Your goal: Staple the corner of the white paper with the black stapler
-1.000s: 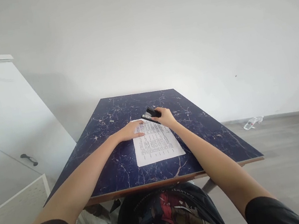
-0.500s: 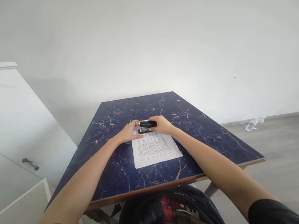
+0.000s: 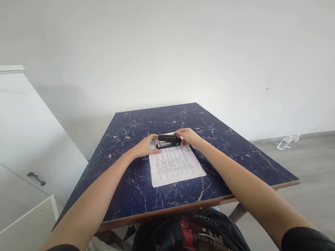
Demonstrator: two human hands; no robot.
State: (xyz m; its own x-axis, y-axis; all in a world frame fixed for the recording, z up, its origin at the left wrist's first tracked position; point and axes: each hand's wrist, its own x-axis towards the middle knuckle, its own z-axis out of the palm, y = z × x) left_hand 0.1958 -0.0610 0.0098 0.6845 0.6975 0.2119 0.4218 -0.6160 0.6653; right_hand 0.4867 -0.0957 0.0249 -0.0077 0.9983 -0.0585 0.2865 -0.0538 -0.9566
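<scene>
Printed sheets of paper (image 3: 177, 169) lie stacked on the dark blue marbled table (image 3: 129, 206). Across their far part is a black stapler (image 3: 169, 137), its jaws apart at the left end and an orange-red spot near its right end. My right hand (image 3: 188, 136) grips the stapler's right end, thumb below and fingers above. At the papers' far left edge, my left hand (image 3: 145, 147) holds the sheets, its thumb on top of the paper. Its fingertips come close to the stapler's left end; whether they touch it I cannot tell.
A white cabinet (image 3: 3, 127) with a dark handle stands to the left. The table meets a pale wall (image 3: 155, 50) at the back. On the grey floor at right lies a crumpled clear plastic item (image 3: 287, 141). The table's brown front edge (image 3: 169, 214) is close to my body.
My right hand has shifted right along the stapler to its end, so more of the stapler shows. The left hand stays nearly where it was. The view has moved slightly.
</scene>
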